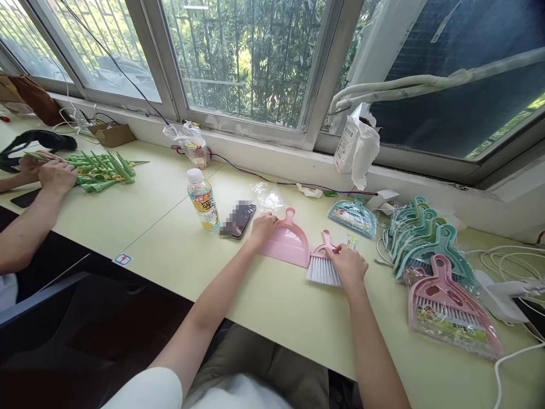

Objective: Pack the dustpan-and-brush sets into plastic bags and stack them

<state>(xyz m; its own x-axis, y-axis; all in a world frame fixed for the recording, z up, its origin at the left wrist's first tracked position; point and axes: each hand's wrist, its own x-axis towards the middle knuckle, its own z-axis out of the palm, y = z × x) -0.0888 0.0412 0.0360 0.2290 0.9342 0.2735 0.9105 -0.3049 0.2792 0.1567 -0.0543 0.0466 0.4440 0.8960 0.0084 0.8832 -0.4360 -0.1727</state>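
Observation:
My left hand (263,226) rests on the near left edge of a small pink dustpan (288,243) lying flat on the pale yellow table (272,307), fingers curled over its rim. My right hand (348,264) lies on a small pink hand brush (322,262) with white bristles, fingers closed around its body near a small printed label (351,242). The brush and dustpan lie side by side, a little apart.
Packaged teal and pink dustpan sets (430,255) pile up at the right, with white cables (506,267) beyond. A drink bottle (203,200) and a phone (238,220) stand left of the dustpan. Another person's hands (46,173) handle green pieces (100,167) far left.

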